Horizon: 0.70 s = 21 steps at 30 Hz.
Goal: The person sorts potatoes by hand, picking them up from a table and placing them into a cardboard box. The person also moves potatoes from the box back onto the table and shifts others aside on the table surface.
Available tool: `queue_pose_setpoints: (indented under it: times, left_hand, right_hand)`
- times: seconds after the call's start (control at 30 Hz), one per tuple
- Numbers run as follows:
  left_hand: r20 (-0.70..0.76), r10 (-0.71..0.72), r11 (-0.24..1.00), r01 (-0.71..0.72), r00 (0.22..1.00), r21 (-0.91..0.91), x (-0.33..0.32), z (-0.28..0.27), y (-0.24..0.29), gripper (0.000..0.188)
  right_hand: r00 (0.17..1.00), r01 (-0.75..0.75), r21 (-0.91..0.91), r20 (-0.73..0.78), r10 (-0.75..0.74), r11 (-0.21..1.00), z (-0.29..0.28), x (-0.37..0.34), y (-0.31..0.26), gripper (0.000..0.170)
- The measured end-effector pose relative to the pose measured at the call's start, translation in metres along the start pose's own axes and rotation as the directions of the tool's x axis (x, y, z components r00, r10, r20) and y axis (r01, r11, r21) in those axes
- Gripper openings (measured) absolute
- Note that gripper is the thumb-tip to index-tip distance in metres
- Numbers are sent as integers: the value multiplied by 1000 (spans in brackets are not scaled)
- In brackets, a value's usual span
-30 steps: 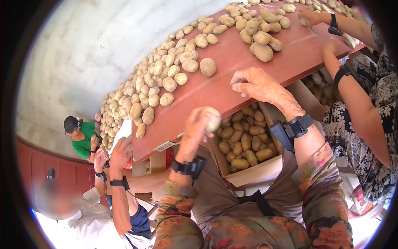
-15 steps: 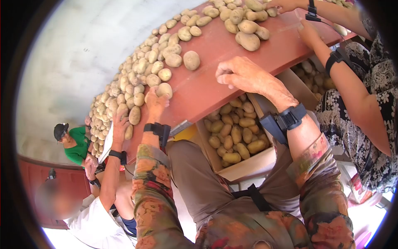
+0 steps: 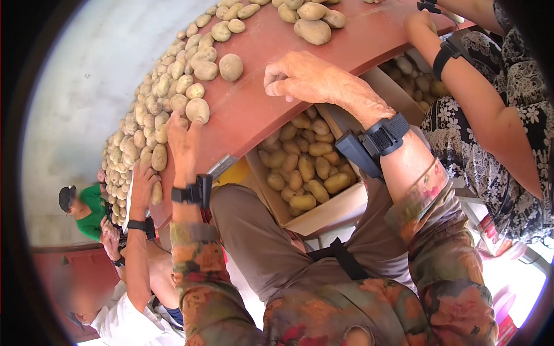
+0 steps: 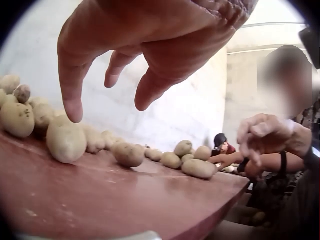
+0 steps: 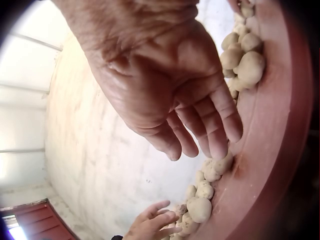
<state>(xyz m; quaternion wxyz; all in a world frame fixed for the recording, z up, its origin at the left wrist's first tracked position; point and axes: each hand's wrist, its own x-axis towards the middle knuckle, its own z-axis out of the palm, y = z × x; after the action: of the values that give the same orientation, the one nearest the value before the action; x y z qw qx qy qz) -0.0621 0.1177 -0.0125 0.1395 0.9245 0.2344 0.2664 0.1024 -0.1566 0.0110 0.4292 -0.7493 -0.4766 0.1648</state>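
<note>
My left hand (image 3: 184, 141) is at the near edge of the potato pile, beside a round potato (image 3: 197, 109) on the red table. In the left wrist view its fingers are spread and loosely bent, with nothing between them. One fingertip (image 4: 74, 114) overlaps the top of a pale potato (image 4: 66, 140) there. Over the table's front edge hangs my right hand (image 3: 311, 76), empty, fingers relaxed. The right wrist view shows that palm (image 5: 170, 85) with loosely extended fingers.
Potatoes (image 3: 144, 124) spread along the back of the red table (image 3: 254, 112). Below its edge, a cardboard box (image 3: 323, 222) of potatoes stands between my knees, another box (image 3: 398, 101) to its right. People sit on both sides; a neighbour's hand (image 3: 142, 179) reaches the pile at left.
My left hand carried a potato from above the table edge left to the pile, and has let it go. My right hand stays empty near the table edge. The head view has shifted.
</note>
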Motion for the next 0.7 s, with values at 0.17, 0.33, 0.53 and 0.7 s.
queue_pose_setpoints:
  times: [0.17, 0.33, 0.53, 0.7]
  left_hand:
    - [109, 224, 908, -167, 968, -384, -77, -6, 105, 17]
    - [377, 235, 939, -108, 896, -327, -128, 59, 94, 24]
    - [504, 306, 943, -330, 807, -44, -136, 112, 70, 39]
    - [823, -122, 961, -141, 555, 238, -136, 169, 52, 40]
  right_hand:
    - [999, 3, -1, 45, -3, 1000, 1, 7, 2, 25]
    - [999, -7, -15, 46, 8, 1000, 1, 4, -2, 25]
    - [999, -29, 1, 43, 29, 1000, -2, -2, -2, 25]
    - [998, -51, 7, 36, 51, 999, -4, -9, -6, 24]
